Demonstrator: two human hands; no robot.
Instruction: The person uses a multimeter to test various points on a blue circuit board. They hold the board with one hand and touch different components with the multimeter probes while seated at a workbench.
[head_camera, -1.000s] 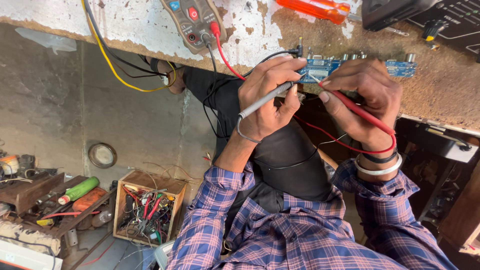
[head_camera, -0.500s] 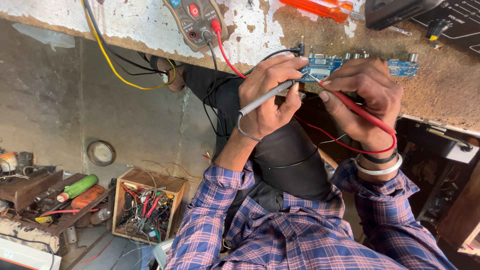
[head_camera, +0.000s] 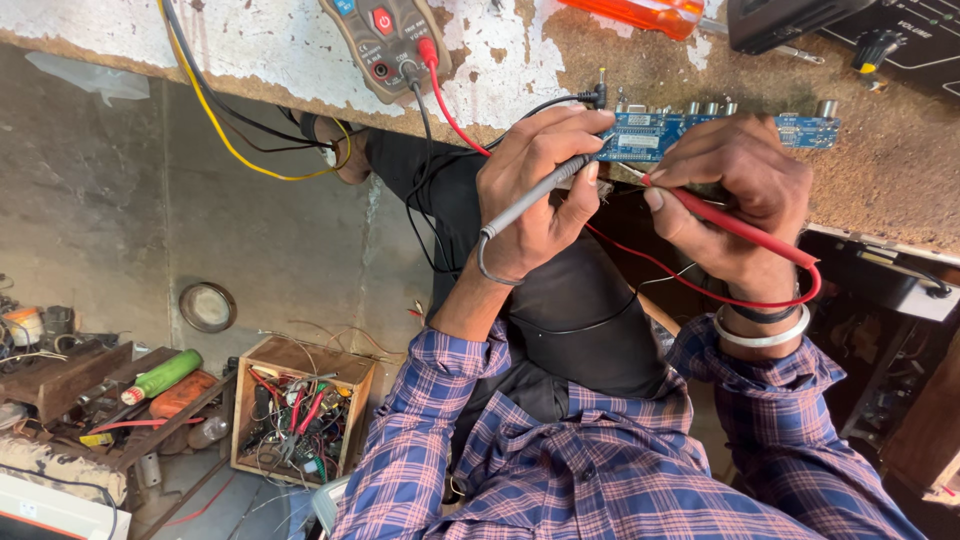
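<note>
Fingers of the left hand (head_camera: 535, 195) pinch the grey probe (head_camera: 530, 200) and right hand (head_camera: 740, 190) fingers pinch the red probe (head_camera: 740, 228), tips angled onto the blue circuit board (head_camera: 650, 135) just beyond, at the bench (head_camera: 620, 60) edge.

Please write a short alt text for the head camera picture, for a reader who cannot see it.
A person in a plaid shirt holds a grey probe in the left hand and a red probe in the right hand, both tips at a blue circuit board on a worn workbench. A multimeter lies nearby.
</note>
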